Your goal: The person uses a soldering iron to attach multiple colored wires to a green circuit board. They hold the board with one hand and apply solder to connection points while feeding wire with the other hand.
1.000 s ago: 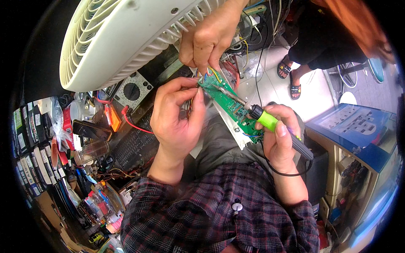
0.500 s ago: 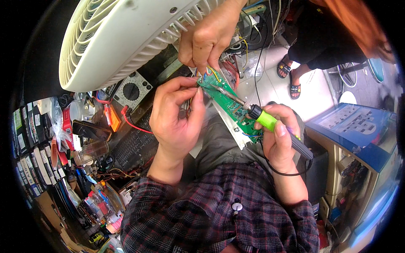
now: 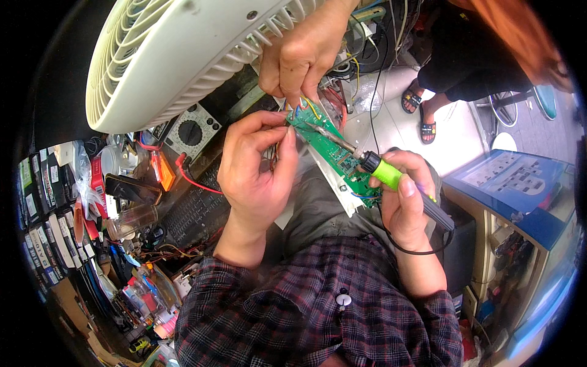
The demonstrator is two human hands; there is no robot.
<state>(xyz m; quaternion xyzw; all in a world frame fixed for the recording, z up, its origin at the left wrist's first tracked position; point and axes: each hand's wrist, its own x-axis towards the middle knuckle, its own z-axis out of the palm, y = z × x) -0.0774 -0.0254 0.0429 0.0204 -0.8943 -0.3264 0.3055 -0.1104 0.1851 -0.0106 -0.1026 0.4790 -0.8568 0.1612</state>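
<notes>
In my right hand (image 3: 408, 202) is a soldering iron (image 3: 386, 174) with a lime-green and black grip. Its metal tip slants up and left, against or just over the far part of a green circuit board (image 3: 333, 153). My left hand (image 3: 257, 162) is closed in a pinch at the board's far left corner; whatever lies between the fingertips is too small to make out. Another person's hand (image 3: 302, 58) reaches down from the top, with fingertips at the board's far end by yellow, blue and red wires. A white plastic strip (image 3: 330, 177) lies along and under the board.
A white fan (image 3: 202, 55) with a ribbed grille looms at upper left. On the cluttered bench are a multimeter (image 3: 191, 134), a phone (image 3: 131, 188) and a clear jar (image 3: 136, 220). At right stands a blue-topped cabinet (image 3: 507, 183); someone's sandalled feet (image 3: 422, 113) are beyond.
</notes>
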